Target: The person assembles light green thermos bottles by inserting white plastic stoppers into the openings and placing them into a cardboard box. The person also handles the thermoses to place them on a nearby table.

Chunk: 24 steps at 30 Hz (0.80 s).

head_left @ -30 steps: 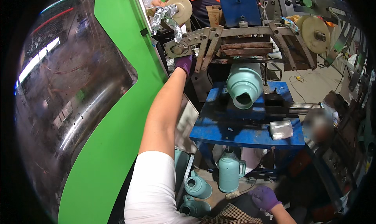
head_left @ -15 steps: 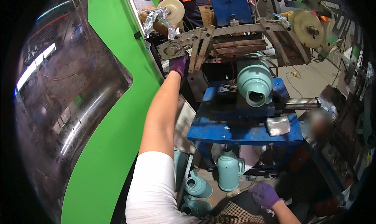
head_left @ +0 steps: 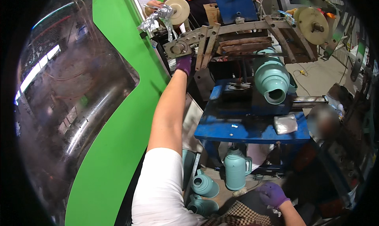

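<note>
My left hand (head_left: 183,64), in a purple glove, reaches forward to the underside of the metal end block (head_left: 177,48) of a machine's long arm; its fingers are hidden there. My right hand (head_left: 273,195), gloved in purple too, rests low over my dark lap with its fingers loosely apart, holding nothing I can see. Ahead, a pale green thermos flask casing (head_left: 271,78) lies on its side in the machine above a blue table (head_left: 237,132), its open mouth facing me. Its handle (head_left: 293,83) shows on the right.
Below the table stands an upright green flask (head_left: 235,168); other green casings (head_left: 205,185) lie to its left. A clear packet (head_left: 286,124) sits on the tabletop. Cream rollers (head_left: 311,25) flank the arm, foil (head_left: 161,17) hangs at the left one, and a green panel (head_left: 114,127) borders my left.
The flask casing in the machine has shifted right and turned, bringing its handle into sight. The whole view has slid slightly. Both hands stay in about the same places.
</note>
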Available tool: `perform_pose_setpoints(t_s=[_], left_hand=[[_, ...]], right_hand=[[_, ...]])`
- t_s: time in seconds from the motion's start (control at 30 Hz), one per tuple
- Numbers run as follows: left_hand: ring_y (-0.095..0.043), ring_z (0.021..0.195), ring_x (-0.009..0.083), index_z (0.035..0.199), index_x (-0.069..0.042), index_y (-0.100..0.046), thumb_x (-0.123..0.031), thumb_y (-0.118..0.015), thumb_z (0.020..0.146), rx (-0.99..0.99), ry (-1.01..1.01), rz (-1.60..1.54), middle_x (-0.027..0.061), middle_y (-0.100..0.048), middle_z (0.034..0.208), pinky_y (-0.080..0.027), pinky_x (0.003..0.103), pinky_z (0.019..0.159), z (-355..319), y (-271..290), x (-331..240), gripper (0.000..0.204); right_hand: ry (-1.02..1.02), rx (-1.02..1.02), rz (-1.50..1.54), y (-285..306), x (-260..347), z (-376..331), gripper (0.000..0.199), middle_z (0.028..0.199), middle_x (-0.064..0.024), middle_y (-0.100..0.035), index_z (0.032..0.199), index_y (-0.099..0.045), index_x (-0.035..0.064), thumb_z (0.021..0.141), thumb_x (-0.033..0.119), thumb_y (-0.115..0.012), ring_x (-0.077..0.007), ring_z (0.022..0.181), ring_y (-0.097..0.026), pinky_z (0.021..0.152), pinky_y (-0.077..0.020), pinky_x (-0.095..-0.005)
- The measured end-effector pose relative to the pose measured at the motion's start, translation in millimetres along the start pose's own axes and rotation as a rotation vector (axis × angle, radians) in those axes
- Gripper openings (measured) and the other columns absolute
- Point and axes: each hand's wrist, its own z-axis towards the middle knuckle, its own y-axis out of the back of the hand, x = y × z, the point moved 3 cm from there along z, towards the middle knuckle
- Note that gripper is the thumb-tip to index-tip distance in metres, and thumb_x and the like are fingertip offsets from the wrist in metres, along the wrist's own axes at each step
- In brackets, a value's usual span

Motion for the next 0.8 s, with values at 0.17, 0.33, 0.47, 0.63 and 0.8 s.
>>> perform_pose_setpoints(t_s=[0.17, 0.33, 0.47, 0.63, 0.8], left_hand=[[-0.058, 0.122, 0.0380, 0.132, -0.003, -0.061, -0.037, -0.055, 0.099, -0.145, 0.082, 0.177, 0.0207, -0.062, 0.134, -0.043, 0.044, 0.103, -10.8, 25.8, -12.5, 0.047], [-0.063, 0.115, 0.0327, 0.130, -0.004, -0.063, -0.037, -0.066, 0.094, -0.139, 0.417, -0.285, 0.0160, -0.066, 0.128, -0.048, 0.042, 0.098, -7.8, 19.4, -8.9, 0.049], [-0.069, 0.088, 0.0242, 0.120, -0.001, -0.066, -0.028, -0.066, 0.095, -0.206, 0.418, -0.607, 0.0116, -0.071, 0.105, -0.055, 0.038, 0.075, -12.2, 8.0, -28.3, 0.036], [-0.067, 0.072, 0.0203, 0.108, -0.002, -0.070, -0.018, -0.070, 0.093, -0.256, 0.599, -1.220, 0.0062, -0.071, 0.093, -0.056, 0.039, 0.062, -24.0, -0.2, -46.7, 0.022], [-0.067, 0.070, 0.0276, 0.105, -0.002, -0.069, -0.011, -0.063, 0.095, -0.247, 0.180, -0.619, 0.0118, -0.070, 0.093, -0.055, 0.043, 0.061, -14.6, 19.3, 18.5, 0.015]], right_hand=[[0.038, -0.001, 0.029, -5.3, 6.4, 4.3, 0.027, 0.088, -0.0111, -0.066, 0.108, -0.073, 0.0172, 0.082, 0.019, -0.067, -0.0326, 0.086, -0.064, 0.080, -0.0537, -0.0423], [0.059, -0.009, 0.011, -4.0, 9.1, 6.6, 0.027, 0.091, -0.0121, -0.067, 0.109, -0.073, 0.0168, 0.083, 0.020, -0.066, -0.0334, 0.088, -0.065, 0.080, -0.0536, -0.0428], [0.009, 0.010, 0.026, 0.9, 7.6, 6.7, 0.026, 0.094, -0.0130, -0.067, 0.108, -0.073, 0.0154, 0.083, 0.020, -0.066, -0.0338, 0.091, -0.065, 0.081, -0.0536, -0.0429], [-0.006, -0.005, 0.014, 0.7, 0.3, 0.9, 0.025, 0.097, -0.0128, -0.068, 0.107, -0.073, 0.0147, 0.083, 0.020, -0.067, -0.0338, 0.092, -0.065, 0.082, -0.0539, -0.0426], [0.050, -0.005, 0.076, -12.3, 3.9, 8.9, 0.025, 0.097, -0.0116, -0.067, 0.106, -0.073, 0.0160, 0.082, 0.020, -0.068, -0.0330, 0.092, -0.065, 0.081, -0.0542, -0.0419]])
